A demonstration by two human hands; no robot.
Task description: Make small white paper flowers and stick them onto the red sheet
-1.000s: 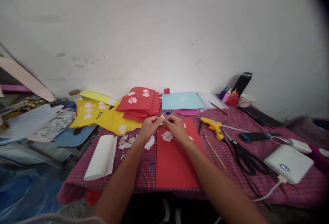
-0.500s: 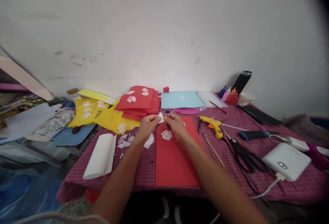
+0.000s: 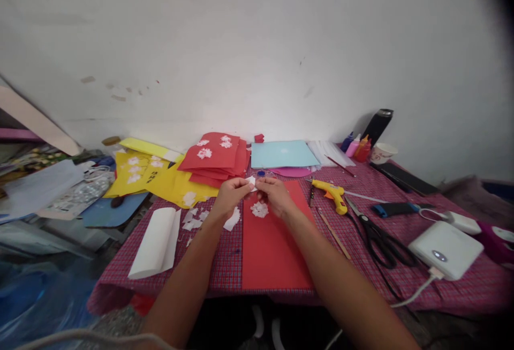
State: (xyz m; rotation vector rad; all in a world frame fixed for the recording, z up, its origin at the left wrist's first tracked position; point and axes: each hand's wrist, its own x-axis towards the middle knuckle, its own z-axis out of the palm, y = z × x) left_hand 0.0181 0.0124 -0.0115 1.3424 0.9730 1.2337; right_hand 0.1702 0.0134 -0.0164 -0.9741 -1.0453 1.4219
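Between my fingertips is a small piece of white paper [image 3: 251, 181], pinched from both sides. My left hand [image 3: 232, 196] grips its left edge and my right hand [image 3: 274, 195] its right; the fingers partly cover it. Below them lies a red sheet of card [image 3: 277, 253] with a crumpled white paper flower [image 3: 259, 210] on its upper part. Left of the card, beside my left forearm, are several white paper scraps [image 3: 193, 223] and a larger white piece [image 3: 232, 219]. A folded white sheet [image 3: 155, 243] rests further left on the checked cloth.
A stack of red cards [image 3: 212, 157] with white flowers stands behind, near yellow cards [image 3: 171, 184] and a light blue sheet [image 3: 283, 154]. To the right lie a yellow glue gun [image 3: 331, 193], black scissors [image 3: 383, 240], a wooden stick [image 3: 334, 233] and a white power bank [image 3: 447, 248].
Both hands stay over the top of the red card with the paper piece between them. Less of the paper shows now, and the fingers have shifted slightly. The whole view moved a little.
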